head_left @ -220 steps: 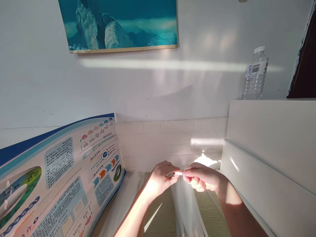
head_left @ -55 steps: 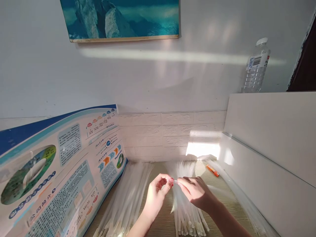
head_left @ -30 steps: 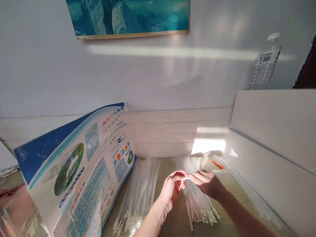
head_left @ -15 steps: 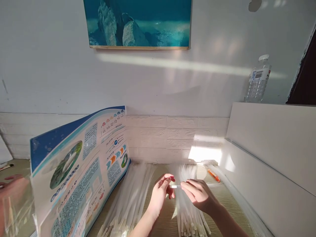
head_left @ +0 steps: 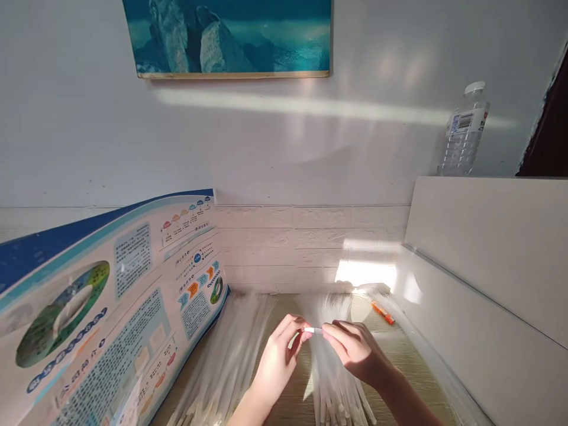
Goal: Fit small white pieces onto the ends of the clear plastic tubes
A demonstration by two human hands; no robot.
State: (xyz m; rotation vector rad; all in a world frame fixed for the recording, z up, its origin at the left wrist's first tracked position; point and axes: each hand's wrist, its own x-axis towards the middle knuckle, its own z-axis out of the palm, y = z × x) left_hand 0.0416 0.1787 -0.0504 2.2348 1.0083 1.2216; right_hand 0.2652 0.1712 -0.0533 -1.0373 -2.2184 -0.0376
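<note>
My left hand (head_left: 277,361) and my right hand (head_left: 352,350) meet above a wooden tabletop (head_left: 293,402). Both pinch the ends of a small white tube piece (head_left: 314,330) between fingertips, the left at its left end, the right at its right end. Beneath the hands lies a fanned pile of white straw-like tubes (head_left: 335,378). A second pile of white tubes (head_left: 222,373) lies to the left of my left hand.
A printed poster board (head_left: 110,313) leans at the left. A white cabinet (head_left: 483,278) walls the right side, with a clear water bottle (head_left: 464,130) on top. An orange pen-like item (head_left: 382,312) lies near the back wall. A teal picture (head_left: 231,35) hangs above.
Both hands have stayed together on the small white piece throughout. The head view swung left, where another person's hand showed behind the poster, then back to centre.
</note>
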